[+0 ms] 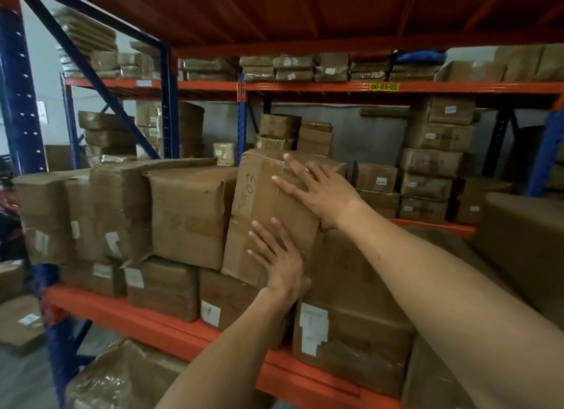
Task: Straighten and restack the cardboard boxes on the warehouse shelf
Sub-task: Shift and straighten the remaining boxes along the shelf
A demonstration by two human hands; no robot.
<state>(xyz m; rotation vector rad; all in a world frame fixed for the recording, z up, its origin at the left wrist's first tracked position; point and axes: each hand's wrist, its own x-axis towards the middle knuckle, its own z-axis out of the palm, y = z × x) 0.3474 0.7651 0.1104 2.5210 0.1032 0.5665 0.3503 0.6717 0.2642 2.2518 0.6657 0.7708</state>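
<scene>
Both palms flat, fingers spread — left hand (282, 262), right hand (320, 188) — steadying the tilted box (259, 201) so it squares up.

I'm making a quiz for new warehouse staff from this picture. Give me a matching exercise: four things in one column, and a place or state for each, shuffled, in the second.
Things:
1. left hand
2. right hand
3. tilted box marked 3503
4. yellow shelf label

Places or states:
A. stuck on the orange beam of the upper shelf at the back
B. leaning, not level, in the top row of the front shelf
C. flat on the lower part of the tilted box's front
D. flat on the upper part of the tilted box, fingers spread

Pairs: 1-C, 2-D, 3-B, 4-A
</scene>
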